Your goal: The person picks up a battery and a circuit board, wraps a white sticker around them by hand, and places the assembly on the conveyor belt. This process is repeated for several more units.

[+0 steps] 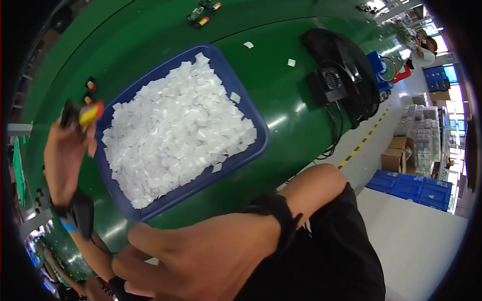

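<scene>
My left hand is at the left side of a blue tray, its fingers closed on a small black part with a red-and-yellow cylinder; motion blurs it. Small white square pieces fill the tray in a loose heap. My right hand is in front of the tray's near edge with its fingers curled inward. A sliver of white shows beside those fingers, but what they hold, if anything, is hidden. Two similar small black parts lie on the green table just beyond my left hand.
More black parts with red-and-yellow ends lie at the far side of the green table. Two loose white squares rest right of the tray. A black device with cables stands at the right. Blue crates sit beyond.
</scene>
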A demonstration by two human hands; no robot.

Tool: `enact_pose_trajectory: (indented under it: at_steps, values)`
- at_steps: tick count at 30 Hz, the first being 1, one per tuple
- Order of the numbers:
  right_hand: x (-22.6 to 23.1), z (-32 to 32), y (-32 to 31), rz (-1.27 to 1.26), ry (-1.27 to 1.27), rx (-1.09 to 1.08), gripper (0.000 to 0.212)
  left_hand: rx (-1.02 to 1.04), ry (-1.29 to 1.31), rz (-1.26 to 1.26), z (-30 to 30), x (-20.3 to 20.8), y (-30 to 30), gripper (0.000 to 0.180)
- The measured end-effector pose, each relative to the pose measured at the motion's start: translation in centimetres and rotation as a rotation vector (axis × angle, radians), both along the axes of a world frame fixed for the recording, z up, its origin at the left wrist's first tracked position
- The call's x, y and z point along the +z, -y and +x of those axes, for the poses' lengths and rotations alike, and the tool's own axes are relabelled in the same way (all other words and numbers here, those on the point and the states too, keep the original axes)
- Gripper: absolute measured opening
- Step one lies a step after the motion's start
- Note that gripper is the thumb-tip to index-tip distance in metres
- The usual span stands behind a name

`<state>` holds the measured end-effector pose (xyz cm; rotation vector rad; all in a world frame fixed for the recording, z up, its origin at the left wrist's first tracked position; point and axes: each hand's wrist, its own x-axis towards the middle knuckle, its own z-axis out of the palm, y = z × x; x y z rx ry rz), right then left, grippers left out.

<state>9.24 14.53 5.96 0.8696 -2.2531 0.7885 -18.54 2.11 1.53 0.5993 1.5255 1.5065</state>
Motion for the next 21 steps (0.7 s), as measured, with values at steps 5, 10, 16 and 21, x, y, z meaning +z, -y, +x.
enact_pose_trajectory:
  at_steps: [5,10,16,21]
  values:
    - [-1.0,-0.3,0.7,-0.314,-0.472,-0.371,0.035,0.382,0.264,0.116,-2.2,-5.9,4.1,0.028]
    - [-4.4,-1.4,-3.1,-0.184,-0.012,-0.4,0.041,0.58,0.454,0.224,13.4,-2.9,3.5,0.029]
    - [-6.0,-1.4,-5.7,-0.256,0.278,-0.326,0.057,0.204,0.546,0.139,15.5,-1.2,2.0,0.014]
    - [-6.6,-2.0,-5.9,-0.576,0.602,-0.172,0.042,-0.013,0.372,0.018,15.8,-1.0,1.9,0.006]
